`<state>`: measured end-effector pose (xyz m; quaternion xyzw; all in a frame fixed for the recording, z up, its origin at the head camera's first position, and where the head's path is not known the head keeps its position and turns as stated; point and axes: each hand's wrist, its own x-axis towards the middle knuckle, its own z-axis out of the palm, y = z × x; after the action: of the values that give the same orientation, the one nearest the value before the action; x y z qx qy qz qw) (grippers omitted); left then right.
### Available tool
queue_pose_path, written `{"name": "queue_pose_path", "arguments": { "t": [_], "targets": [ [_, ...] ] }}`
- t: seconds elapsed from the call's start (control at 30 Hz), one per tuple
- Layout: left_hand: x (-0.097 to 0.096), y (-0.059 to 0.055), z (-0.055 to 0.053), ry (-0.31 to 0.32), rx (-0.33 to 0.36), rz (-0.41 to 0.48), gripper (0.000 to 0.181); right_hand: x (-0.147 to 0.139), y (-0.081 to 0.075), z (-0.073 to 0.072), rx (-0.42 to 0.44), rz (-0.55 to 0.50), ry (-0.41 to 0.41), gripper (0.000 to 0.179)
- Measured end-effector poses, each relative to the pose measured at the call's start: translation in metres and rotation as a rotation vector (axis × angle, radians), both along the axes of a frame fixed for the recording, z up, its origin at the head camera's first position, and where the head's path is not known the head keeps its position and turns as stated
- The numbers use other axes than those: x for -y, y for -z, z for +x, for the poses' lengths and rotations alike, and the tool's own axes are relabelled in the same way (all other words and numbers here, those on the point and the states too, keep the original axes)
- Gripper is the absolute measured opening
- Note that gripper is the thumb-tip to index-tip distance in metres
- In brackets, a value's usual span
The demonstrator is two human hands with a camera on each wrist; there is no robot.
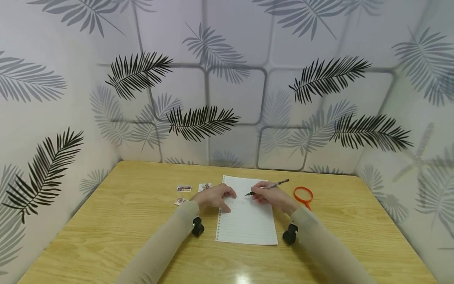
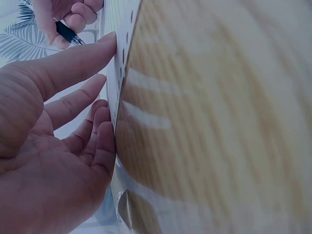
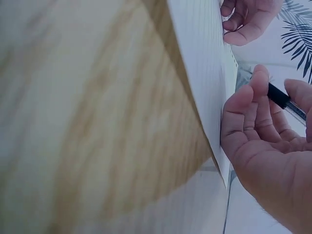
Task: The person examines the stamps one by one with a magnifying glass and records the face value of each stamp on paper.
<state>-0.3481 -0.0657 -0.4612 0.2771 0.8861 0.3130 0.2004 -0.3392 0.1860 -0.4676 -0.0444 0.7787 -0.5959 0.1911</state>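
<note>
A lined sheet of paper point(image 1: 246, 225) with punched holes down its left side lies on the wooden table. Faint handwriting point(image 1: 235, 202) runs across its upper part. My right hand point(image 1: 271, 196) pinches a black pen point(image 1: 281, 183) between thumb and fingers, its tip close over the paper just above the writing. In the right wrist view the pen's dark grip point(image 3: 278, 95) shows between the fingers. My left hand point(image 1: 213, 196) rests on the sheet's left edge, thumb and fingers spread apart. The left wrist view shows its fingertips point(image 2: 109, 41) at the punched edge.
Several small picture cards or stickers point(image 1: 184, 188) lie left of the paper, partly behind the left hand. An orange-red magnifying glass point(image 1: 307, 204) lies to the right, near the right wrist. A patterned wall point(image 1: 234, 94) stands along the table's back edge.
</note>
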Motion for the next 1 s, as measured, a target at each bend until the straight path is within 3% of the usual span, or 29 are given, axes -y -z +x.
{"name": "queue_pose_path", "arguments": {
  "t": [0.23, 0.5, 0.63, 0.73, 1.0],
  "targets": [
    [0.0, 0.002, 0.001, 0.0, -0.005, 0.001, 0.041, -0.005, -0.001, 0.005, -0.027, 0.08, -0.109, 0.042],
    [0.0, 0.001, 0.003, -0.018, 0.006, 0.015, 0.041, -0.013, -0.009, 0.009, -0.233, 0.237, -0.206, 0.04],
    [-0.001, 0.001, 0.003, -0.017, 0.007, 0.016, 0.041, -0.02, -0.021, 0.011, -0.296, 0.207, -0.245, 0.036],
    [-0.002, 0.0, 0.002, -0.015, 0.009, 0.016, 0.041, -0.029, -0.025, 0.01, -0.297, 0.154, -0.241, 0.04],
    [-0.003, -0.004, 0.006, -0.043, 0.044, 0.043, 0.041, -0.049, -0.022, 0.006, -0.206, -0.052, -0.154, 0.038]
  ]
}}
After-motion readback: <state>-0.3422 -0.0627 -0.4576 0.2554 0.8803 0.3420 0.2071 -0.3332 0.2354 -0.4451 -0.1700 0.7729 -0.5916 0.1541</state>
